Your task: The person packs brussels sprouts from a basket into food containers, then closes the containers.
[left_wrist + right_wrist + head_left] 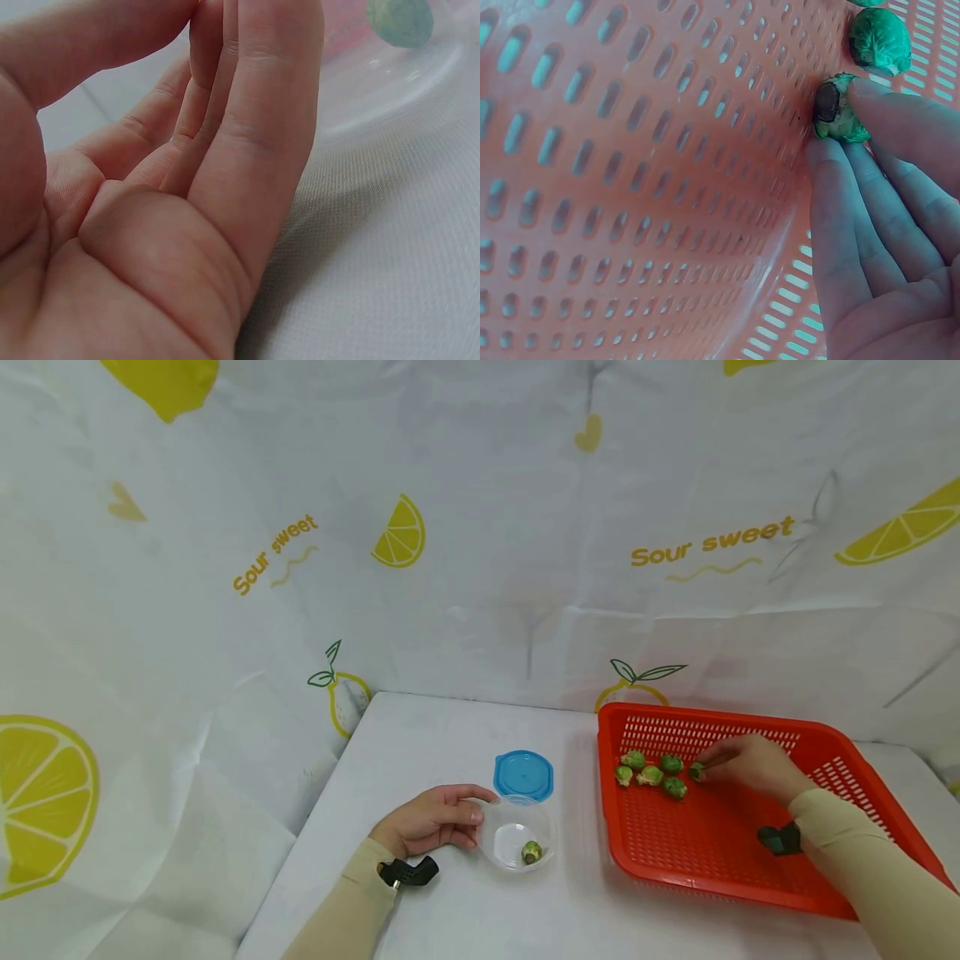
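A small clear plastic container (497, 843) stands on the white table with one Brussels sprout (532, 852) inside. My left hand (431, 818) holds its left rim, thumb on top; in the left wrist view the fingers (247, 142) lie straight against the rim, the sprout (400, 20) beyond. A red perforated basket (705, 860) on the right holds several Brussels sprouts (649, 774). My right hand (750, 766) reaches into it and pinches one sprout (697, 771), shown in the right wrist view (838, 111) between thumb and fingertips.
A blue lid (523, 774) lies just behind the container. A lemon-print cloth (480, 527) forms the back and side walls. The table's near edge runs close below the left forearm. Another sprout (880, 39) lies near the pinched one.
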### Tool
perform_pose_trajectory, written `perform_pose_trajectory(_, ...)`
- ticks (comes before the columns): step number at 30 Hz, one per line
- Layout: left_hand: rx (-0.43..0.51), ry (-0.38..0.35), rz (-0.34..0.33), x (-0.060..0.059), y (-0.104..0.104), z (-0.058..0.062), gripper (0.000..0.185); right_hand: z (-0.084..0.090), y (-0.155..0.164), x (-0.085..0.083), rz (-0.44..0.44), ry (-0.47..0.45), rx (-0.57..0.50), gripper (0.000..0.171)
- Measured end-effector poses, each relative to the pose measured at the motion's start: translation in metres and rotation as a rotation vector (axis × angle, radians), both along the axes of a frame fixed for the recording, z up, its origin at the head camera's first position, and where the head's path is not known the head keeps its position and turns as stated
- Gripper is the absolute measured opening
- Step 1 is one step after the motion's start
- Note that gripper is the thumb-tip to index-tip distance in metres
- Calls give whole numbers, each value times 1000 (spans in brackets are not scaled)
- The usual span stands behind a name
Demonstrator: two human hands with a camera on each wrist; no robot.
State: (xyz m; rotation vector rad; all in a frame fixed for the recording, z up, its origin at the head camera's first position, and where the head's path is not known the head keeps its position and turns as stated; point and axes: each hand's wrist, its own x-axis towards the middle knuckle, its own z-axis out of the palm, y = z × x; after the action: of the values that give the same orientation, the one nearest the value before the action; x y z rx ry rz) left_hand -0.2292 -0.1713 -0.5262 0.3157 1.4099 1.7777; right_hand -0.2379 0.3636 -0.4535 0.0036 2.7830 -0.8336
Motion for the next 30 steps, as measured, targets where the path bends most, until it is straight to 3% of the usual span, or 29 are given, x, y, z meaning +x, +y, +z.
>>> perform_pose_trajectory(19, 4, 1, -4, 1, 1, 0, 43, 4, 2, 3, 24, 11, 18, 35)
perform_pose_trajectory(30, 20, 11, 0, 2, 0, 0, 42, 47, -4, 31, -20, 5, 15, 48)
